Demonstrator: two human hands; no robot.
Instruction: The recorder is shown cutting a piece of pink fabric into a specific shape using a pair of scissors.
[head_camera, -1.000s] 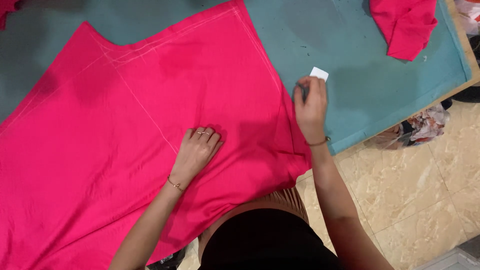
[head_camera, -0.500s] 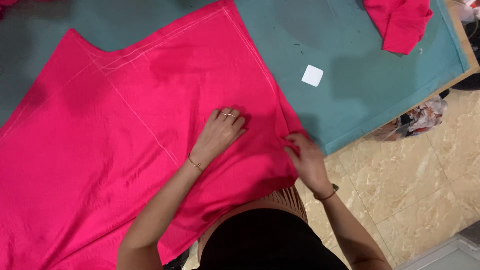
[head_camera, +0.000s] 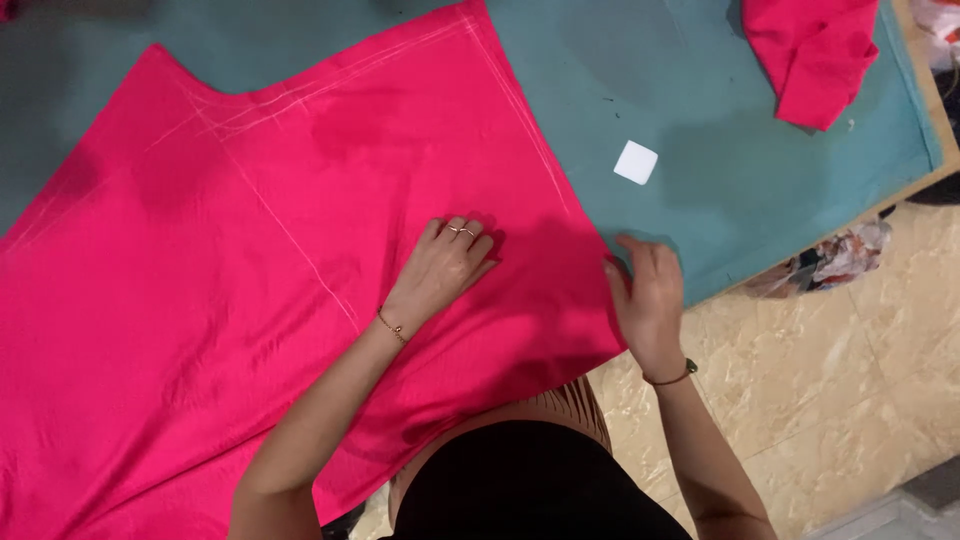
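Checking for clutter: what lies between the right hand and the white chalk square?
Only bare teal table cover separates right hand and white chalk square, head view.

Teal-covered worktop (head_camera: 760, 215) with a pale wooden edge along the right side. Beyond its right edge, beige marbled floor tiles (head_camera: 850, 400). Crumpled scraps (head_camera: 830, 262) on the floor under that edge. Soft, even light overhead.
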